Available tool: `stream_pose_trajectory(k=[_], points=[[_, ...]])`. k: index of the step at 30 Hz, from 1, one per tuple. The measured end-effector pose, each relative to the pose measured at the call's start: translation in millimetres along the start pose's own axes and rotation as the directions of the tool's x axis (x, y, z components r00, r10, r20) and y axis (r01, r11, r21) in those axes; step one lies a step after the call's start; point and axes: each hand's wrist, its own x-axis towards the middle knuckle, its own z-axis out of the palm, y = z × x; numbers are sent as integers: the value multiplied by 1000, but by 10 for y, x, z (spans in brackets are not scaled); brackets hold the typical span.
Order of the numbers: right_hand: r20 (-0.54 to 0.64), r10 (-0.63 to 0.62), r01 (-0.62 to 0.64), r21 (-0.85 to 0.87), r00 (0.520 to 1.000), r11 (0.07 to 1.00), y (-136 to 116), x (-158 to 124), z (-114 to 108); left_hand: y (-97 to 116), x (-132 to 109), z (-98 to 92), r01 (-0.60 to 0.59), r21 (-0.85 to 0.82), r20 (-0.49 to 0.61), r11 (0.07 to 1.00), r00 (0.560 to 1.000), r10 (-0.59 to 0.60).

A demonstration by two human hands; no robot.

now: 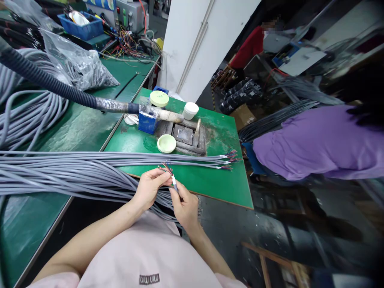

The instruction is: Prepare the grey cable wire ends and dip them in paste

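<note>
Hands come together just past the near edge of the green desk [210, 186]. The left hand [149, 189] is clenched around a gray cable [175, 186], with thin colored wires [166, 168] fanning out above its fingers. The right hand [184, 207] pinches the same cable just below a white sleeve [173, 180]. A bundle of gray cables [75, 172] runs across the desk beside them. Farther on sit a blue box [148, 123], a metal pot [183, 134] and a pale green lid [166, 143], under a black ribbed hose [60, 90]. A person in a purple shirt [318, 144] bends over at right, above a dark floor [270, 224].
</note>
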Motion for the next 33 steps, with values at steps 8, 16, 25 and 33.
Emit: stream_pose_trajectory(k=[8, 16, 25, 33], points=[[115, 83, -96, 111, 990, 989, -25, 1, -33, 46, 42, -8, 38, -29, 75, 999, 997, -35], [136, 115, -140, 193, 984, 971, -1, -11, -66, 44, 66, -16, 51, -24, 121, 998, 992, -48], [-3, 58, -56, 218, 998, 974, 97, -36, 10, -54, 62, 29, -99, 47, 6, 994, 995, 99], [60, -155, 156, -7, 986, 988, 39, 174, -57, -155, 69, -83, -545, 387, 139, 744, 832, 538]])
